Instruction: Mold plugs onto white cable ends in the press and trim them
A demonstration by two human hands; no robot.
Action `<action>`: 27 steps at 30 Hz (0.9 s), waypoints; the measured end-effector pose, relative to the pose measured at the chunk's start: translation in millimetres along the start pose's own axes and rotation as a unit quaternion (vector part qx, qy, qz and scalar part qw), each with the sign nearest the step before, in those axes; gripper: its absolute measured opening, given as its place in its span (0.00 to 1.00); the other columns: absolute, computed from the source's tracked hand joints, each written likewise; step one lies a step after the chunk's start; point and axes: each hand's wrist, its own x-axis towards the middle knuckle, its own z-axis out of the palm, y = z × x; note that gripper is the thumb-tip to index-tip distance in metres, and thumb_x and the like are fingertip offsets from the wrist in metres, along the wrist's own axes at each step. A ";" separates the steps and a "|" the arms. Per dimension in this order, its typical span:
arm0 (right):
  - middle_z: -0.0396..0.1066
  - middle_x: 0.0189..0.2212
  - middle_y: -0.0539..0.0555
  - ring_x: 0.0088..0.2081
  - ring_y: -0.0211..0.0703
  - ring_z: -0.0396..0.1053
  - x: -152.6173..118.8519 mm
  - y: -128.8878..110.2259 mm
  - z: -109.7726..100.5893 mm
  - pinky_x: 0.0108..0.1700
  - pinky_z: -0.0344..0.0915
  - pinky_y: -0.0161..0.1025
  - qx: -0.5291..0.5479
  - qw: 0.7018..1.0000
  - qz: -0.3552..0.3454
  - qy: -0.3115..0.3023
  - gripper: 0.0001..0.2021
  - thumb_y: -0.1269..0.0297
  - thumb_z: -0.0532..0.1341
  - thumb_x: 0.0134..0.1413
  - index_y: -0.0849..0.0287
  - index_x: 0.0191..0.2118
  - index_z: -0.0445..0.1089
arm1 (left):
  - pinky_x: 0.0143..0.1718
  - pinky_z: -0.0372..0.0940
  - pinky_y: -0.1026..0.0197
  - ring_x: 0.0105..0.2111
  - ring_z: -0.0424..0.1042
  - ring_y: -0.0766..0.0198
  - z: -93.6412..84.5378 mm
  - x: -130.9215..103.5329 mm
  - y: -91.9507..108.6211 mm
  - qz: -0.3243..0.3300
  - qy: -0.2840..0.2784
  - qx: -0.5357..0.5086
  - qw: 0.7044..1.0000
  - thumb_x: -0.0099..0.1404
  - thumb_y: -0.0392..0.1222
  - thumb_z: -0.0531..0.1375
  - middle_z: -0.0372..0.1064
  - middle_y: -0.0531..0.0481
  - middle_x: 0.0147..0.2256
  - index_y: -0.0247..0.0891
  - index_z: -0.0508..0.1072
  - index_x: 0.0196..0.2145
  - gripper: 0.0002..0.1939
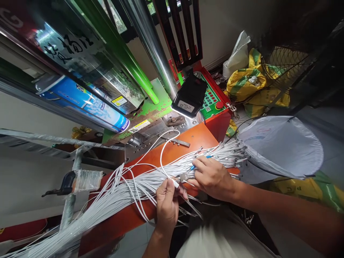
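My left hand (167,201) pinches a white cable (161,157) close to its end, where a thicker white plug (175,183) sticks out between thumb and fingers. Wrapped in my right hand (213,177) are small blue-handled pliers (184,176); their metal jaws are right at the plug. Whether the jaws touch it or are closed, I cannot tell. From my left hand the held cable loops up and over the table. Beneath both hands lies a thick bundle of white cables (115,195), with metal-tipped ends fanned out on the right.
An orange table (185,138) carries the cables. Behind it stand a green press (161,95) with a metal bar (179,142), a black lamp (190,95) and a red control box (221,123). A blue spray can (91,104) is at left; a white bag on a hoop (282,147) at right.
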 end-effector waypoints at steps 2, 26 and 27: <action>0.71 0.35 0.59 0.41 0.50 0.64 6.1 7.1 -3.8 0.37 0.55 0.43 0.002 0.999 -0.040 -0.002 0.21 0.56 0.62 0.71 0.59 0.26 0.70 | 0.24 0.63 0.64 0.19 0.67 0.67 -0.5 0.3 1.9 -0.021 -0.017 -0.010 1.000 0.71 0.55 0.63 0.65 0.54 0.22 0.37 0.70 0.26 0.22; 0.69 0.31 0.56 0.36 0.47 0.62 20.3 26.9 -7.4 0.35 0.52 0.43 0.027 0.992 -0.122 -0.024 0.21 0.55 0.61 0.71 0.59 0.26 0.69 | 0.17 0.66 0.65 0.16 0.72 0.64 -16.5 3.8 13.0 -0.115 -0.105 0.014 0.988 0.72 0.58 0.62 0.74 0.49 0.22 0.34 0.74 0.30 0.24; 0.69 0.31 0.56 0.36 0.47 0.62 21.6 29.3 -7.2 0.35 0.52 0.43 0.027 0.990 -0.136 -0.029 0.21 0.54 0.61 0.71 0.59 0.26 0.69 | 0.18 0.67 0.65 0.16 0.73 0.63 -17.3 4.1 14.3 -0.122 -0.116 0.009 0.986 0.72 0.58 0.62 0.75 0.48 0.23 0.33 0.75 0.31 0.24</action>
